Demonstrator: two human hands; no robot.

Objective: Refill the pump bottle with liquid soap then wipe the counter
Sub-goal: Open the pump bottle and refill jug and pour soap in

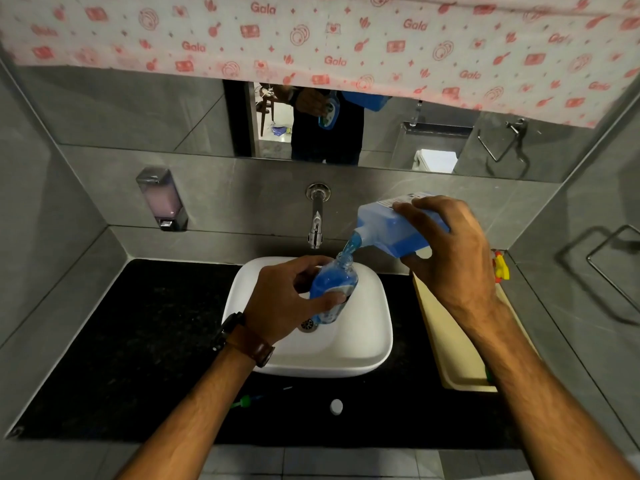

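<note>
My left hand (284, 299) grips a small clear pump bottle (334, 284) with its pump off, tilted over the white sink basin (367, 341). Blue soap fills most of it. My right hand (450, 251) holds a larger refill bottle (391, 226) of blue soap tipped down to the left. Its spout meets the small bottle's open neck, and blue liquid runs between them. On the black counter (138, 341) in front of the basin lie the pump head with a green part (249, 400) and a white cap (336, 407).
A wall tap (316, 216) sticks out above the basin. A wall soap dispenser (162, 199) hangs at the left. A beige tray (453, 341) lies right of the basin, a yellow and red object (501, 268) behind it. A printed cloth (311, 36) hangs over the mirror.
</note>
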